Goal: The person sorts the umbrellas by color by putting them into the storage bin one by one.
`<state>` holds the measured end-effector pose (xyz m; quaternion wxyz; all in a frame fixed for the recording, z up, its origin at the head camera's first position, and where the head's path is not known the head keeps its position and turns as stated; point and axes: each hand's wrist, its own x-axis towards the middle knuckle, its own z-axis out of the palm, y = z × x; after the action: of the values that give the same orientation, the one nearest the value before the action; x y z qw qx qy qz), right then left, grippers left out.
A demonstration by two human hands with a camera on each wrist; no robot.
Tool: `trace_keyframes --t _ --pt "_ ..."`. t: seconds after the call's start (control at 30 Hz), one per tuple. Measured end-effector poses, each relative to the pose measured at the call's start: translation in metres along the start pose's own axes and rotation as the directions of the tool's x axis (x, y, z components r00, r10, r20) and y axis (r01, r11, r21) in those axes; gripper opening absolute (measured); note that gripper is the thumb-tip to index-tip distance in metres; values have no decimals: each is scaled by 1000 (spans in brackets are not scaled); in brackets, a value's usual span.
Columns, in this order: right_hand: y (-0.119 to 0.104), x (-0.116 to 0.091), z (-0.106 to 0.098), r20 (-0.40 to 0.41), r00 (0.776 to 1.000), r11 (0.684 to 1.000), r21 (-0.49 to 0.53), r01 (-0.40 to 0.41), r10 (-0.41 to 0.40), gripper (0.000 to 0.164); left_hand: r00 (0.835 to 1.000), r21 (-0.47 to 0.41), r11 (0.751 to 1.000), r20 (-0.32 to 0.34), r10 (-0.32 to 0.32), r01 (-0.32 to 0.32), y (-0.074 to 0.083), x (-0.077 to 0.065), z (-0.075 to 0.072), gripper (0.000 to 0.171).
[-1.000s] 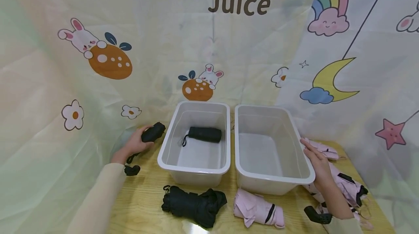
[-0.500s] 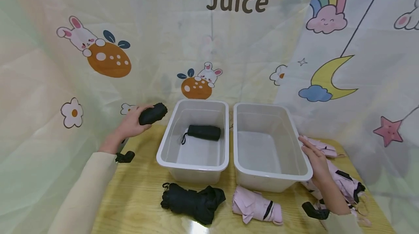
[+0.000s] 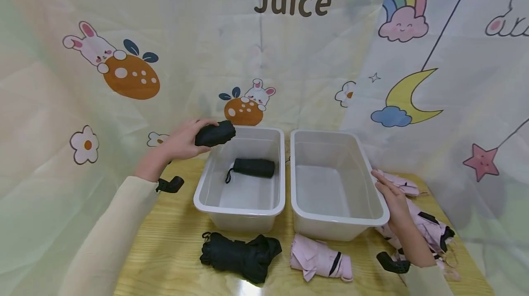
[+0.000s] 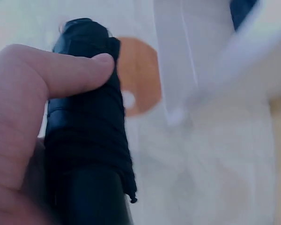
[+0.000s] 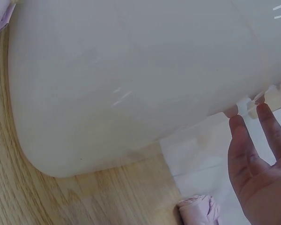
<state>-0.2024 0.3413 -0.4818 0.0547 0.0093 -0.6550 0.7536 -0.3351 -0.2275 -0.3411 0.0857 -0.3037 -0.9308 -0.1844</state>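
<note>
My left hand (image 3: 183, 142) grips a folded black umbrella (image 3: 216, 133) above the far left rim of the left white bin (image 3: 239, 212). In the left wrist view the thumb lies across the wrapped fabric of that umbrella (image 4: 86, 126). Inside the left bin another black umbrella (image 3: 254, 167) lies on its side, its cord loop to the left. My right hand (image 3: 394, 202) touches the outer right side of the right white bin (image 3: 339, 222). Its fingers (image 5: 271, 129) look fairly straight in the right wrist view, with the tips against the bin wall.
In front of the bins lie a bundled black umbrella (image 3: 239, 257) and a pink folded umbrella (image 3: 320, 259). More pink umbrellas (image 3: 430, 229) lie right of the right bin on the wooden table (image 3: 165, 236). A printed curtain (image 3: 198, 48) hangs behind.
My left hand has lifted the black umbrella from the table left of the left bin and carried it up and right over that bin's rim. The right hand keeps its place at the right bin.
</note>
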Motion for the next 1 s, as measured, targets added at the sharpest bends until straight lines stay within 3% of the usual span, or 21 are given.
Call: trace_keyframes --t 0.17,0.33,0.53,0.83,1.0 --pt "-1 1 -1 -8 1000 1000 -13 3 -3 50 993 -4 1000 122 -1 2 23 26 8 62" --pt "0 1 -3 -6 1000 1000 -24 -7 7 49 974 -17 999 222 39 -36 34 42 30 60" --pt "1 1 -2 5 1000 1000 -14 -8 8 50 963 -71 991 237 130 -117 41 53 60 60" --pt "3 0 1 10 1000 1000 6 -7 7 49 953 -57 996 291 84 -71 48 59 85 60" --pt "3 0 0 10 1000 1000 7 7 -7 49 939 -55 994 328 103 -90 47 65 98 58"
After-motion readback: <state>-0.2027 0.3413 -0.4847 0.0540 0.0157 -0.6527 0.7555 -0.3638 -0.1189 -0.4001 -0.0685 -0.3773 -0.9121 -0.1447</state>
